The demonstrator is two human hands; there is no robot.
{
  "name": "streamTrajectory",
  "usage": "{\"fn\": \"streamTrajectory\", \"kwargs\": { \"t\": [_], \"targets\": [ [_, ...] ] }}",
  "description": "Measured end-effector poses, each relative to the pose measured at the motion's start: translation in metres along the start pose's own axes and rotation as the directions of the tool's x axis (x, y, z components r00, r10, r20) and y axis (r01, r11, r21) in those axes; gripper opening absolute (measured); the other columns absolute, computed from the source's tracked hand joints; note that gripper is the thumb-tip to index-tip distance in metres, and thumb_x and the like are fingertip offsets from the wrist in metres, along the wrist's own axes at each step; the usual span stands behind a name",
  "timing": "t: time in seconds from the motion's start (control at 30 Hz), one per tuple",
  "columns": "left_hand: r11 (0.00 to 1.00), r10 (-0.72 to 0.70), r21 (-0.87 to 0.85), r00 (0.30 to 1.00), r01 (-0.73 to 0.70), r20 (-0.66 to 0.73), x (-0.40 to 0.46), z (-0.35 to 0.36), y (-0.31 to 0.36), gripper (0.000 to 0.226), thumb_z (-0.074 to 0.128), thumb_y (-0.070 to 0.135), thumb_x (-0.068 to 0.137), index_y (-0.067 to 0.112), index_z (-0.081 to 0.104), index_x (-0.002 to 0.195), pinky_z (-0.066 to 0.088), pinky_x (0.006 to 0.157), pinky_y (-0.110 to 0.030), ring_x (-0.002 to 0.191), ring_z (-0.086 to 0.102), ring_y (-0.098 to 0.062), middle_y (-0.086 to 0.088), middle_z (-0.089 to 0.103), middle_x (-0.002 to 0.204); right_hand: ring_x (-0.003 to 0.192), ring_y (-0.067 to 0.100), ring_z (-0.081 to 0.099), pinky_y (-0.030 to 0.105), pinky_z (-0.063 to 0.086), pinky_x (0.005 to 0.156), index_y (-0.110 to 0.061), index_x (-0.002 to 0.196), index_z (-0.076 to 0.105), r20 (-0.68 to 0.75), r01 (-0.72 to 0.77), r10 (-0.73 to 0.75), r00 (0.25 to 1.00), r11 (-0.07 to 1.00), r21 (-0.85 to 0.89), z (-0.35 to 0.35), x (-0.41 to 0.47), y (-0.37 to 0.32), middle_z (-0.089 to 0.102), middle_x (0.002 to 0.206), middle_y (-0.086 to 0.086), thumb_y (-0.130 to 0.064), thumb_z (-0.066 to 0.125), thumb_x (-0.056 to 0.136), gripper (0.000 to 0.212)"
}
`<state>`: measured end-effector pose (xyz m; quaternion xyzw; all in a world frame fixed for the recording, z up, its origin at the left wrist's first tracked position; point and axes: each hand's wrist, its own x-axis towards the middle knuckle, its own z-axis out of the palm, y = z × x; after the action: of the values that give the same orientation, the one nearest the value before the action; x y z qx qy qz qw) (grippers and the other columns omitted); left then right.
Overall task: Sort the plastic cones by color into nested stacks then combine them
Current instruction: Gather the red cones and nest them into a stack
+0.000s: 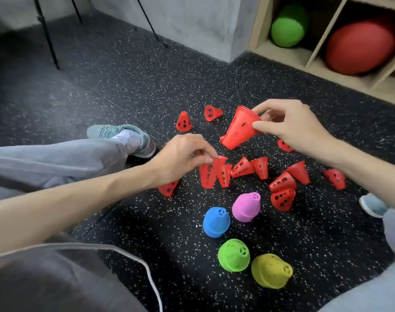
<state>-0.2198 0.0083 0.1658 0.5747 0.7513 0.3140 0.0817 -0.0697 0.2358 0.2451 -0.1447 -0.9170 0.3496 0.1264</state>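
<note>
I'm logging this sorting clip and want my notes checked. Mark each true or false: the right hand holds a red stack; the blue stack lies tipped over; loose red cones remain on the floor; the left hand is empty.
1. The right hand holds a red stack. True.
2. The blue stack lies tipped over. False: it stands upright.
3. Loose red cones remain on the floor. True.
4. The left hand is empty. False: it pinches a red cone.

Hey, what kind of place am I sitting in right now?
Probably a gym or exercise room: speckled black rubber floor, a wooden cubby shelf holding a red ball and a green roller, and small red training cones scattered about.
</note>
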Motion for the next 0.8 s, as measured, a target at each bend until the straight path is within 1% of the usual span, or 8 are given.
{"fn": "streamTrajectory", "kwargs": {
  "t": [0.1, 0.2, 0.33, 0.43, 0.53, 0.67, 0.73, 0.8],
  "targets": [
    [1.000, 0.007, -0.030, 0.998, -0.009, -0.065, 0.000, -0.013, 0.010, 0.009, 0.076, 0.026, 0.092, 0.028, 0.078, 0.101, 0.050, 0.089, -0.029, 0.095, 0.063, -0.007, 0.009, 0.071, 0.097, 0.081, 0.022, 0.068, 0.037, 0.050, 0.085, -0.033, 0.099, 0.076, 0.049, 0.035, -0.037, 0.998, 0.998, 0.044, 0.009, 0.000, 0.001, 0.073, 0.079, -0.006, -0.021, 0.077, 0.087, 0.017],
    [0.993, -0.064, -0.109, 0.987, 0.048, -0.146, 0.002, -0.009, 0.017, 0.008, 0.077, 0.025, 0.091, 0.028, 0.077, 0.098, 0.051, 0.091, -0.036, 0.096, 0.064, -0.010, 0.011, 0.070, 0.097, 0.080, 0.022, 0.067, 0.034, 0.050, 0.082, -0.034, 0.097, 0.076, 0.089, 0.048, -0.057, 0.994, 0.994, 0.103, 0.022, -0.003, 0.001, 0.073, 0.080, -0.006, -0.020, 0.078, 0.086, 0.018],
    [0.989, -0.076, -0.140, 0.983, 0.053, -0.166, 0.004, 0.002, 0.022, 0.007, 0.076, 0.022, 0.093, 0.024, 0.076, 0.100, 0.052, 0.091, -0.041, 0.099, 0.063, -0.012, 0.010, 0.065, 0.100, 0.077, 0.015, 0.065, 0.029, 0.049, 0.074, -0.033, 0.100, 0.077, 0.155, 0.087, -0.097, 0.983, 0.994, 0.070, 0.042, -0.006, 0.003, 0.073, 0.083, -0.009, -0.022, 0.078, 0.086, 0.018],
    [0.990, -0.067, -0.132, 0.980, 0.042, -0.187, 0.002, 0.010, 0.019, 0.009, 0.075, 0.021, 0.094, 0.023, 0.075, 0.102, 0.053, 0.090, -0.040, 0.103, 0.061, -0.015, 0.007, 0.059, 0.105, 0.079, 0.016, 0.067, 0.034, 0.053, 0.080, -0.033, 0.102, 0.076, 0.175, 0.071, -0.088, 0.981, 0.992, 0.101, 0.047, -0.003, 0.008, 0.075, 0.086, -0.010, -0.021, 0.077, 0.087, 0.019],
    [0.983, -0.104, -0.174, 0.967, 0.064, -0.234, -0.002, 0.014, 0.017, 0.010, 0.074, 0.020, 0.094, 0.023, 0.074, 0.103, 0.055, 0.087, -0.038, 0.108, 0.059, -0.018, 0.005, 0.052, 0.114, 0.076, 0.019, 0.067, 0.043, 0.058, 0.079, -0.034, 0.101, 0.076, 0.192, 0.034, -0.066, 0.979, 0.985, 0.167, 0.053, -0.003, 0.011, 0.075, 0.083, -0.013, -0.018, 0.076, 0.089, 0.020],
    [0.973, -0.099, -0.228, 0.971, 0.048, -0.217, -0.007, 0.015, 0.018, 0.007, 0.070, 0.021, 0.098, 0.022, 0.072, 0.104, 0.056, 0.092, -0.031, 0.119, 0.058, -0.016, 0.005, 0.047, 0.137, 0.080, 0.026, 0.068, 0.051, 0.059, 0.079, -0.037, 0.105, 0.075, 0.173, 0.018, -0.056, 0.983, 0.977, 0.212, 0.063, -0.008, 0.010, 0.075, 0.086, -0.013, -0.031, 0.071, 0.085, 0.021],
    [0.966, -0.094, -0.258, 0.973, 0.038, -0.209, -0.008, 0.013, 0.020, 0.007, 0.067, 0.020, 0.099, 0.020, 0.070, 0.105, 0.056, 0.093, -0.031, 0.125, 0.058, -0.014, 0.006, 0.049, 0.142, 0.080, 0.029, 0.067, 0.052, 0.057, 0.080, -0.036, 0.106, 0.074, 0.185, 0.010, -0.058, 0.981, 0.968, 0.250, 0.063, -0.011, 0.008, 0.076, 0.086, -0.012, -0.031, 0.071, 0.084, 0.022],
    [0.960, -0.098, -0.279, 0.972, 0.035, -0.215, -0.008, 0.012, 0.021, 0.007, 0.065, 0.019, 0.100, 0.018, 0.069, 0.105, 0.057, 0.091, -0.032, 0.127, 0.058, -0.013, 0.006, 0.055, 0.138, 0.081, 0.027, 0.066, 0.050, 0.055, 0.081, -0.037, 0.106, 0.073, 0.197, 0.010, -0.064, 0.978, 0.965, 0.264, 0.062, -0.014, 0.006, 0.076, 0.087, -0.011, -0.029, 0.076, 0.082, 0.026]
  ]
}}
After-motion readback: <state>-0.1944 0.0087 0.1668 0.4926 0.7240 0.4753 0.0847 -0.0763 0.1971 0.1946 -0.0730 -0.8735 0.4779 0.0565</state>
